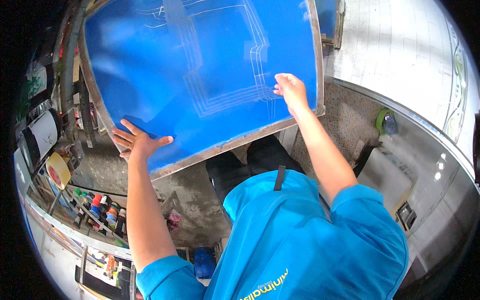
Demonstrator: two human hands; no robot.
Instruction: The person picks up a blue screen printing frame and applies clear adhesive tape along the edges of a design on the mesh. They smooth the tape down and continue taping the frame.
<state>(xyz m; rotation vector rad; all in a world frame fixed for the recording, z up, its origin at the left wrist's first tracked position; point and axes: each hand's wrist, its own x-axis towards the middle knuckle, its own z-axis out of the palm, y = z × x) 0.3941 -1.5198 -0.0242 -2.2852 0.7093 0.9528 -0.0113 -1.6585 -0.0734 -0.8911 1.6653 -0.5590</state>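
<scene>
A large blue screen-printing frame (145, 75) with worn wooden edges spans the upper middle, tilted a little. Thin pale lines form stepped outlines on its blue mesh, and glossy clear patches like tape overlap some of them. My left hand (141, 142) lies with spread fingers over the lower left corner of the frame, the thumb pointing right across the blue. Near the right edge, my right hand (292, 94) is at the lined area, its fingers bent and drawn together. Whatever may be between those fingertips is too small to make out.
Several colored bottles (107, 212) stand on a rack at lower left, below a roll of tape (58, 170). A white tabletop (395, 45) runs along the upper right. A green tape dispenser (386, 122) sits at the right, and a blue container (204, 263) stands below.
</scene>
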